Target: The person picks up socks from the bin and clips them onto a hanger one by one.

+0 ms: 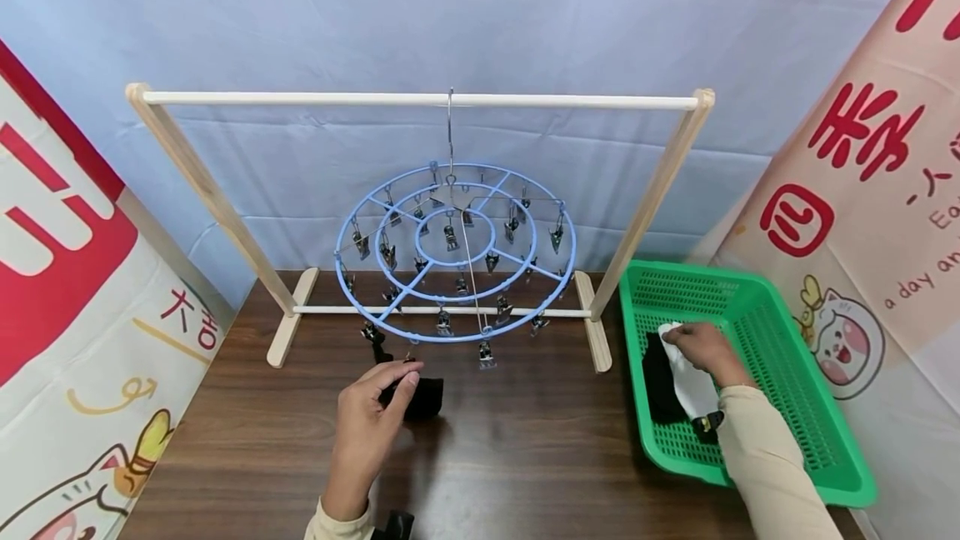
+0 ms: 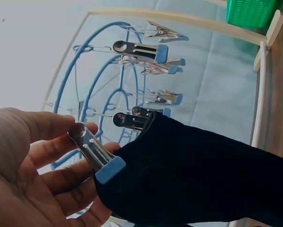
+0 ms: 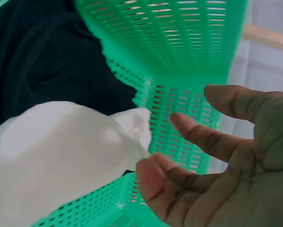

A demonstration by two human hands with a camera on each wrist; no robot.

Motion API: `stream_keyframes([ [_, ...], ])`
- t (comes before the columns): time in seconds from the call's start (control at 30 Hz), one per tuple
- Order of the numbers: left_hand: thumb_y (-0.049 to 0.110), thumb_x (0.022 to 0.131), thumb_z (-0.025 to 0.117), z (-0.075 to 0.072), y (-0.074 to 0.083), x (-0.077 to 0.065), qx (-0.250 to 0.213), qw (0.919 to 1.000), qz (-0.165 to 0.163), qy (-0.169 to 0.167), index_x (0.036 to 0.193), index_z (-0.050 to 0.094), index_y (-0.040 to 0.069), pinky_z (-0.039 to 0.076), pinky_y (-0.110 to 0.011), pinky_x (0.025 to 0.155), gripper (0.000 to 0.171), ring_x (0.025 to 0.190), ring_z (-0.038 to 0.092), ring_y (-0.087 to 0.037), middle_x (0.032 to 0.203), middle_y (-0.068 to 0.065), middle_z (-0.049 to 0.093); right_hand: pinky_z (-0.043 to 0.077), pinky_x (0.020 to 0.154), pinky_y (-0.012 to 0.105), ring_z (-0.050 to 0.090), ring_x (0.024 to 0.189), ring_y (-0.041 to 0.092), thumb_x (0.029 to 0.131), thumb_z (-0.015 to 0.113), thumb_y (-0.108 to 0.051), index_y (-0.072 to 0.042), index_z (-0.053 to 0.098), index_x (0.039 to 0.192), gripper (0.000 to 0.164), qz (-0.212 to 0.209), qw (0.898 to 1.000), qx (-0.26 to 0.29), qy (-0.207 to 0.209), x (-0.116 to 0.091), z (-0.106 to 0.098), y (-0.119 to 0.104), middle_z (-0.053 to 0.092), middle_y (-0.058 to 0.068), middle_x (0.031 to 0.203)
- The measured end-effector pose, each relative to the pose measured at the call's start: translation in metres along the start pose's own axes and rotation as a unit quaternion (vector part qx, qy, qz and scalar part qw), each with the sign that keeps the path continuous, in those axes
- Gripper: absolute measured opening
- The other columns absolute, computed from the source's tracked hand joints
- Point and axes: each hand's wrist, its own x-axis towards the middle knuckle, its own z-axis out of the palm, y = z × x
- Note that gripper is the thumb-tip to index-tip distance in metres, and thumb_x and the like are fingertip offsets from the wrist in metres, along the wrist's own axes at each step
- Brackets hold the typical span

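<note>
The left hand [image 1: 367, 417] pinches 1 metal clip [image 2: 96, 153] between thumb and fingers; the clip's blue tip lies over the edge of a black sock [image 2: 189, 175], below the near left side of the round blue hanger [image 1: 405, 290]. At the right, the right hand [image 1: 708, 350] has its thumb held apart, fingertips touching the far end of a white cloth [image 1: 693, 386] inside the green basket [image 1: 750, 298]. Black cloth [image 1: 660, 382] lies just left of it. The hanger hangs from the wooden rack [image 1: 300, 98] on the table [image 1: 525, 440].
</note>
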Motion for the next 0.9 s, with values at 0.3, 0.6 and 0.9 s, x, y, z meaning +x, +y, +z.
stream_keyframes([
  [0.3,0.003,0.086,0.071,0.002,-0.001,0.0,-0.007,0.9999,0.006,0.011,0.095,0.076,0.01,0.043,-0.012,0.087,0.013,0.096,0.066,-0.014,0.097,0.006,0.071,0.047,0.082,0.057,0.046,0.111,0.057,0.098,0.046,-0.027,0.017,0.051,0.125,0.053,0.01,0.999,-0.042,-0.023,0.008,0.008,0.01,0.043,0.042,0.129],
  [0.6,0.003,0.084,0.074,0.0,0.0,0.002,-0.018,0.9998,0.0,0.012,0.092,0.076,0.014,0.044,-0.014,0.086,0.014,0.094,0.066,-0.014,0.096,0.004,0.071,0.039,0.051,0.035,0.043,0.052,0.019,0.095,0.05,-0.023,-0.002,0.05,0.061,0.04,0.033,0.999,0.0,0.005,0.008,0.014,0.014,0.047,0.01,0.057],
  [0.9,-0.004,0.08,0.075,0.003,0.0,0.005,-0.068,0.9961,0.022,0.052,0.083,0.075,0.011,0.047,-0.015,0.082,0.015,0.087,0.067,-0.019,0.091,-0.004,0.072,0.036,0.05,0.033,0.042,0.05,0.017,0.091,0.056,-0.014,0.004,0.062,0.061,0.035,0.024,0.994,0.008,0.103,-0.001,0.013,0.01,0.048,0.001,0.051],
])
